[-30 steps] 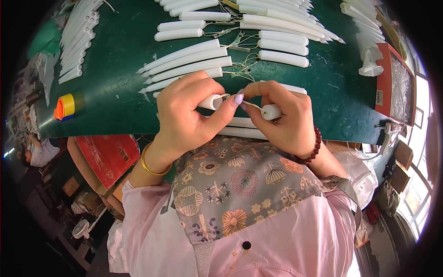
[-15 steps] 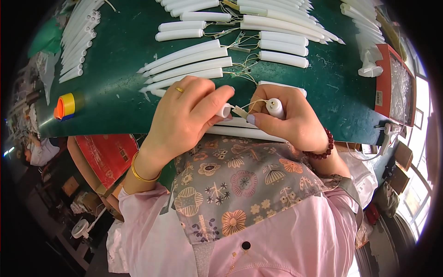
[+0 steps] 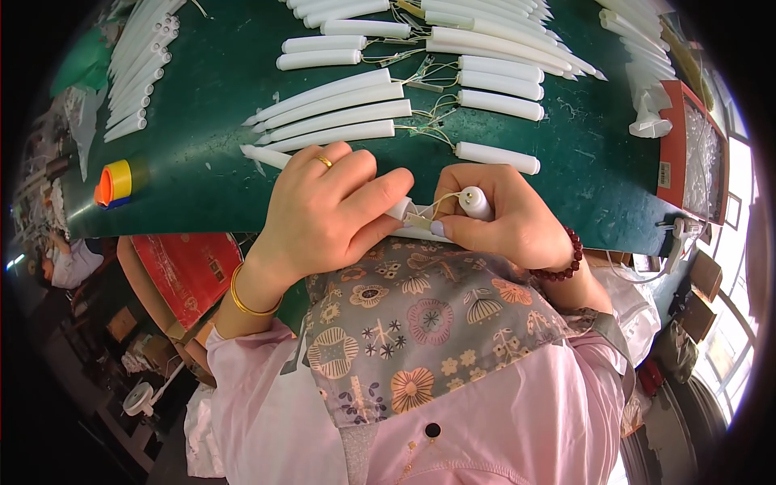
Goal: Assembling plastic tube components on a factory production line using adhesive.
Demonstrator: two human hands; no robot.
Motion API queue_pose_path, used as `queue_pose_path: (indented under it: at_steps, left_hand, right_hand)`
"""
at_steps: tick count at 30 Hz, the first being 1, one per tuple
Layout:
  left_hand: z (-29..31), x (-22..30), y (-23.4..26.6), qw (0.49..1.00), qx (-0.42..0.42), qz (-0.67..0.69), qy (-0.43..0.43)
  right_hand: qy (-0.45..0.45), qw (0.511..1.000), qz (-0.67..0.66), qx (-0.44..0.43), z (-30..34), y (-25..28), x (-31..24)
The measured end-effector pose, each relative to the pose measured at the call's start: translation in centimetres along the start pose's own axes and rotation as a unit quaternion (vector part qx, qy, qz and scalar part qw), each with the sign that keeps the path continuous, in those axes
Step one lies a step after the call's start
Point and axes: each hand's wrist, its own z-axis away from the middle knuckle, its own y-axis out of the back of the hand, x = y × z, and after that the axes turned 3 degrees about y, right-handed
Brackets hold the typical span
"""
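Left hand (image 3: 327,214) fingers curled round a white tube (image 3: 402,210); right hand (image 3: 509,218) fingers pinch a second tube (image 3: 475,202), thin wire (image 3: 440,200) between them. Red flat box (image 3: 695,162) far right of fingers on green desk (image 3: 202,105); orange-yellow cap (image 3: 113,182) left.

Assembly workshop; green workbench (image 3: 202,121) lined with wired white tubes (image 3: 339,105).

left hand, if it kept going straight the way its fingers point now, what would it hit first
The left hand points right, toward the small white tube pinched in the right hand. It would likely meet that tube's wired end and the right fingertips first; they look nearly touching already, though depth is unclear.
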Motion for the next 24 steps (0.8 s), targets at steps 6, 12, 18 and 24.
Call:
queue_pose_path:
  at_steps: [6,12,18,24]
  left_hand:
    - [0.4,0.3,-0.7,1.0,0.023,0.009,0.004]
    - [0.9,0.0,-1.3,0.997,0.053,0.045,0.026]
    - [0.2,0.8,-1.1,0.999,0.041,-0.008,0.001]
    - [-0.7,0.7,-2.0,0.991,0.113,-0.029,0.065]
  right_hand:
    - [-0.006,0.999,0.027,0.03,-0.1,-0.4,-0.4]
    - [-0.011,1.0,0.012,0.009,-0.1,0.0,-0.1]
    - [0.012,0.999,0.027,0.045,-0.8,-0.5,0.9]
    - [0.104,0.974,0.09,0.179,-0.9,-2.6,1.1]
